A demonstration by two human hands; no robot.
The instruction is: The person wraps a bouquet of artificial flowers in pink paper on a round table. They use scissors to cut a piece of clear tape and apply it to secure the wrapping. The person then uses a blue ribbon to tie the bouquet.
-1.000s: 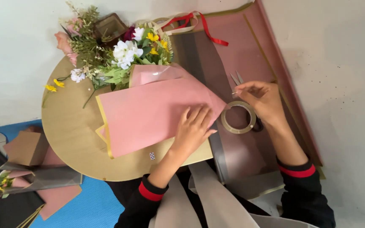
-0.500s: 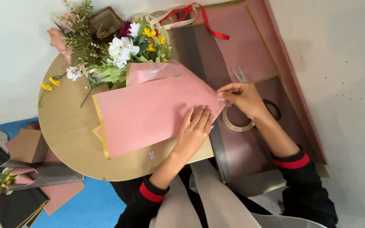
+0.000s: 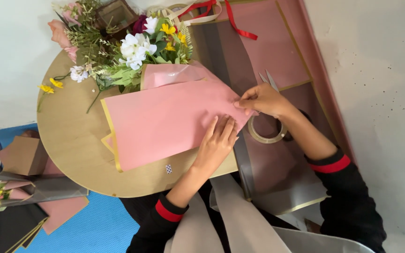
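Pink wrapping paper [image 3: 165, 119] with a gold border lies across the middle of the round wooden table [image 3: 71, 140], wrapped around the stems of a flower bouquet [image 3: 132, 47] at the table's far edge. The left hand [image 3: 216, 140] presses flat on the paper's near right part, fingers spread and released, while the right hand [image 3: 261, 99] pinches the paper's right corner between fingertips. A tape roll [image 3: 266, 133] sits just under that hand, scissors [image 3: 269, 80] just beyond it.

Scissors [image 3: 269, 79], red ribbon [image 3: 234, 21], cardboard box [image 3: 22, 154]
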